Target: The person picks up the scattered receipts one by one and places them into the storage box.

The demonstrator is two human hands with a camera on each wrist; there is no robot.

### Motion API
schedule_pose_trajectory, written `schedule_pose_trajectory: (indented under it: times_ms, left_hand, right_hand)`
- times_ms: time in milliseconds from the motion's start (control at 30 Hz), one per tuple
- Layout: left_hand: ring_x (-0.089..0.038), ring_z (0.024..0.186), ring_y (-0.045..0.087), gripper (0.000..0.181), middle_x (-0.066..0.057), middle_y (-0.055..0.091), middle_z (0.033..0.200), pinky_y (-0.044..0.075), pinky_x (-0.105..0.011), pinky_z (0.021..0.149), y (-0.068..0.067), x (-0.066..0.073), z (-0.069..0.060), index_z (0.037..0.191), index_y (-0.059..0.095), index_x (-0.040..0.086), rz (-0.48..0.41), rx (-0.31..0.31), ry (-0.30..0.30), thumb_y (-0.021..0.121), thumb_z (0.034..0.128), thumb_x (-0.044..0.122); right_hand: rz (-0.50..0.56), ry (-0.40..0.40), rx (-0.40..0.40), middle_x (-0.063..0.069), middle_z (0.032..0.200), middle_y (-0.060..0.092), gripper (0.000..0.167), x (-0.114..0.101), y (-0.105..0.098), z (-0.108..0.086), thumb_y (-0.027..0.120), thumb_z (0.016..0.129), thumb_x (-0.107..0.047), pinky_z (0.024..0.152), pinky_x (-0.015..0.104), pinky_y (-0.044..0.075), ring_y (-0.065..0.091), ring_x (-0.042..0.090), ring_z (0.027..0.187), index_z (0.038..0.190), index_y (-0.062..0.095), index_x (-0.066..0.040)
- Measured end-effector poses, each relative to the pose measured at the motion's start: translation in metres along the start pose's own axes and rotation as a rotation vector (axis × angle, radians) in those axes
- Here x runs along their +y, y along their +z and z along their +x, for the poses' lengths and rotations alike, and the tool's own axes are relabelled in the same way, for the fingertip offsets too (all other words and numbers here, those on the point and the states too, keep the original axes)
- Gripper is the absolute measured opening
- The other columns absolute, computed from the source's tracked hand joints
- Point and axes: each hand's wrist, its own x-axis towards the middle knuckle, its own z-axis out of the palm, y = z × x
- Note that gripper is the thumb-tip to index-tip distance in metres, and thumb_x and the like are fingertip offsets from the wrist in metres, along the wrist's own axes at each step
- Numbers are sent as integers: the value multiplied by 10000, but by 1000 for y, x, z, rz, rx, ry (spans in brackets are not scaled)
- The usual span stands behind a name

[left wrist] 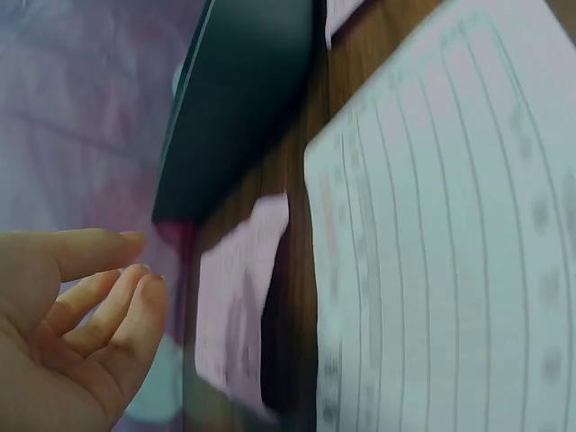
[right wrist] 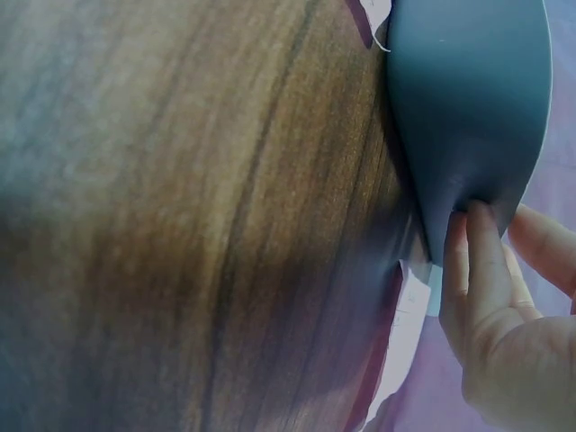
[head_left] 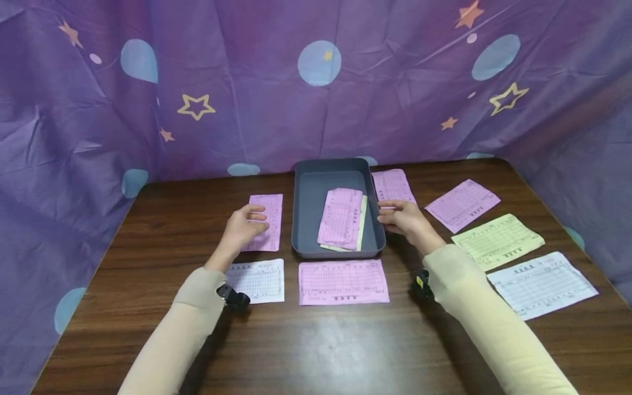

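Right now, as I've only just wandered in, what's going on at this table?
A person's right hand has its fingers against the outer side of a dark grey rectangular tray. Their left hand hovers over a pink printed paper slip, holding nothing. In the tray, another pink slip partly covers a pale green paper slip. Six more slips, pink, green and white, lie around on the dark brown wooden table.
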Motion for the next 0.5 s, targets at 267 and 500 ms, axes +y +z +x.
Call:
schedule_pose_trajectory:
  times_ms: [267, 500]
  left_hand:
    - [-273, 962, 644, 446, -285, 650, 1125, 467, -96, 659, -18, -19, 0, 1236, 547, -90, 75, 37, -48, 633, 809, 1]
    - [-351, 1059, 610, 444, -267, 641, 1153, 519, -364, 889, -21, -32, 3, 1234, 552, -63, 194, 49, -111, 656, 818, 53]
  right_hand:
    - [4, 5, 1, 0, 1046, 668, 557, 0, -3, -1, 557, 906, 0, 839, 197, 525, 570, -88, 771, 1429, 369, 40]
    - [9, 4, -6, -30, 983, 660, 549, -1, -2, -1, 538, 912, 8, 944, 282, 533, 564, -81, 775, 1430, 358, 52]
